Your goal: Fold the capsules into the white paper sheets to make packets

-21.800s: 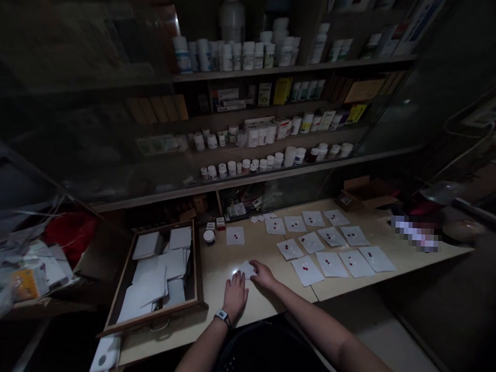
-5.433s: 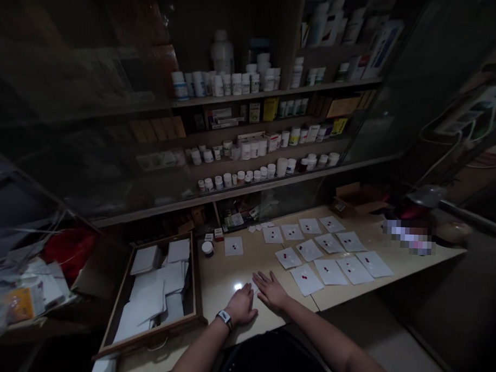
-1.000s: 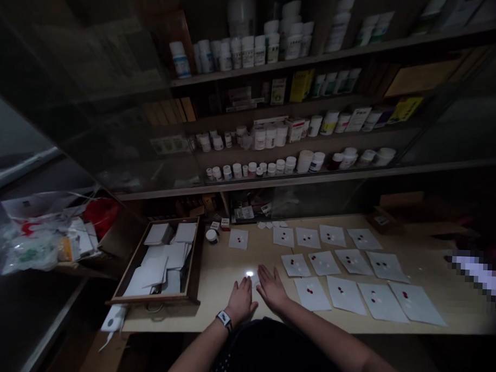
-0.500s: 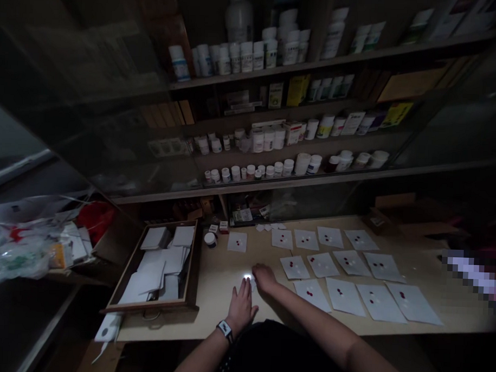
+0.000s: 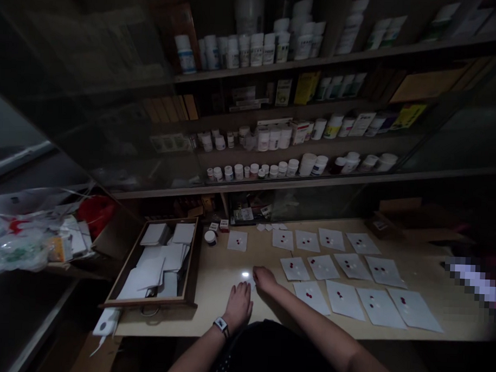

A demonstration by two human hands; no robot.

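Hands: 2. Left hand (image 5: pixel 239 303), 1 watch (image 5: pixel 221 325) on its wrist: laid palm-down, fingers extended and close together, tips touching the near edge of the folded paper. Right hand (image 5: pixel 263 279): fingers curled in, set against the right side of the same piece; cannot tell whether it pinches it, since the knuckles hide the fingertips.

Folded paper (image 5: pixel 249 282): 1, small and white, on the countertop (image 5: pixel 218 272) between the two hands, just beside a bright light reflection, mostly covered.

Laid-out white sheets (image 5: pixel 344 307): 12, to the right of the hands, in 3 rows of 4. They bear small red and pale tablets; the nearest-left sheet shows 2 red tablets (image 5: pixel 308 295). Lone sheet (image 5: pixel 234 246): 1, beyond the left hand and well apart from the rows, also with 2 red ones.

Small white packets (image 5: pixel 272 227): a short row at the back of the counter, perhaps 4; the light is dim there.

Jar (image 5: pixel 210 238): 1, white-lidded. Small boxes (image 5: pixel 224 225): 2, side by side just behind it.

Wooden drawer (image 5: pixel 166 301): 1, left of the hands, holding overlapping stacks of white paper (image 5: pixel 150 272).

Cardboard carton (image 5: pixel 400 205): 1, far right, flaps up.

Cabinet shelves (image 5: pixel 268 185): 4 tiers in view, lined with bottles and boxes.
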